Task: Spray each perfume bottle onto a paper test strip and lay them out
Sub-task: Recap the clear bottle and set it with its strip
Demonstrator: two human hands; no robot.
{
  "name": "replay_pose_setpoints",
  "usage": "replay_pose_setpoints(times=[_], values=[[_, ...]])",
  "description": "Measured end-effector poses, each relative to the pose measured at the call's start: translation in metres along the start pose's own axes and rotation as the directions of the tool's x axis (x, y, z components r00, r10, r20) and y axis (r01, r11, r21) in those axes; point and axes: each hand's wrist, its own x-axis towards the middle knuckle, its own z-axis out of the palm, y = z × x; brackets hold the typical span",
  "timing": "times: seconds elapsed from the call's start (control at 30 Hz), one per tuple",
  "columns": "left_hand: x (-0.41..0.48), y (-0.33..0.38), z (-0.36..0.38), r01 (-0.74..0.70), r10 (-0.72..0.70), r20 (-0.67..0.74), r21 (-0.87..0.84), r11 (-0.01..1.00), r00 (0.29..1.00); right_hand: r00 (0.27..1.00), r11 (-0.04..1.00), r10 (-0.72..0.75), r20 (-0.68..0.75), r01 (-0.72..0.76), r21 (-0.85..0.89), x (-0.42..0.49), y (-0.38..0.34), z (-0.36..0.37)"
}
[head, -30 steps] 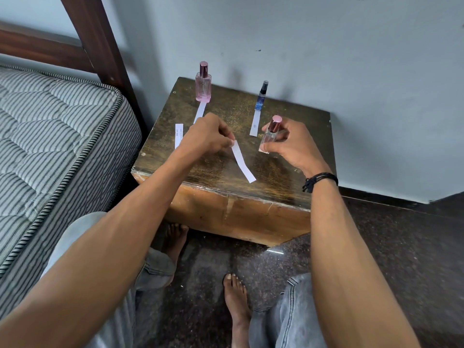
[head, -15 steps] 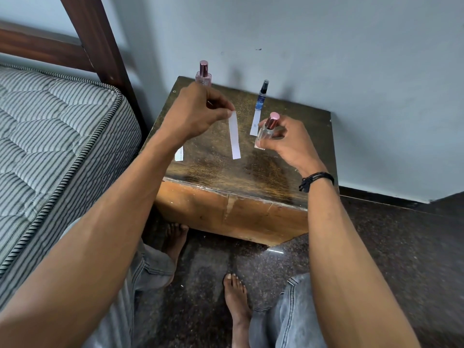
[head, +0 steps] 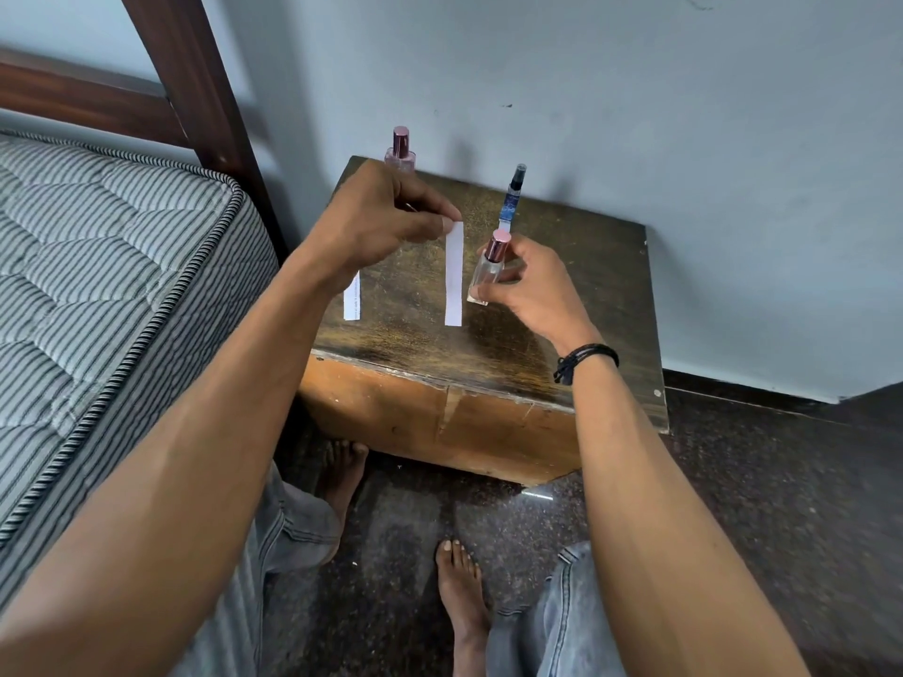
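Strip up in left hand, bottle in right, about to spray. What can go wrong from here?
1. The left hand pinches the strip only at its top, so it hangs free; a spray may swing it and partly miss.
2. Mist from the bottle in the right hand may carry past onto the loose strip on the table.
3. The left hand is close in front of the pink bottle and may knock it.

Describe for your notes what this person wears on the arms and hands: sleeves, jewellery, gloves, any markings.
No sleeves reach into view: both arms are bare. The left hand and right hand show no gloves or rings. A black, multi-strand cord bracelet circles the right wrist.
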Motion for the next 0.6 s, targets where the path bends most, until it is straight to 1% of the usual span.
replay_pose_setpoints(times=[0.33,0.4,0.5,0.53,0.6], values=[[0.0,0.009,0.01,-0.037,0.039,0.046,-0.045,0.998,0.998,0.999,0.999,-0.034,0.012,0.034,-0.016,-0.001,0.001,0.006],[0.001,0.012,0.012,-0.04,0.042,0.049,-0.047,0.998,0.998,0.998,0.999,-0.035,0.049,0.036,-0.039,-0.001,0.002,0.005],[0.002,0.017,0.017,-0.072,0.074,0.042,-0.055,0.996,0.996,0.992,0.999,0.003,0.128,0.003,-0.049,0.0,0.005,-0.003],[0.002,0.02,0.019,-0.084,0.086,0.036,-0.053,0.995,0.996,0.993,0.999,0.011,0.121,-0.005,-0.049,-0.001,0.006,-0.01],[0.002,0.028,0.024,-0.105,0.106,0.029,-0.04,0.994,0.994,1.0,1.0,0.0,0.028,0.001,-0.023,-0.005,0.004,-0.027]])
